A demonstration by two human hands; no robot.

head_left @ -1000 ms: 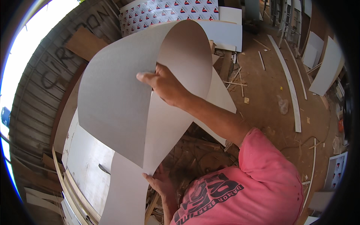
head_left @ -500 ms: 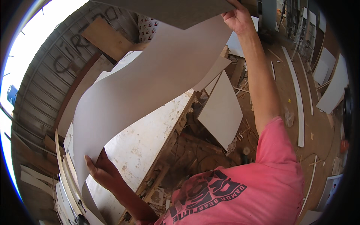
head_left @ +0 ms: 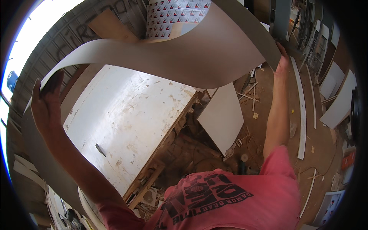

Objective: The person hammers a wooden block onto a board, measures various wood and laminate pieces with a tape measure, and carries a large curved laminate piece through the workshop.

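The big flexible sheet sweeps in a wavy bow from the left hand across to the right hand, held up over the surface! Hands well apart, each clamped on an edge of it. Between them, lower down, that surface shows white and scuffed, a small dark curved piece lying nearer the left hand; a pale panel sits nearer the right.

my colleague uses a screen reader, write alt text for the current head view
A large, curving sheet is held up by a person in a pink shirt, left hand and right hand wide apart at its edges. Below it is a scuffed white tabletop bearing a small dark object; scraps litter the floor.
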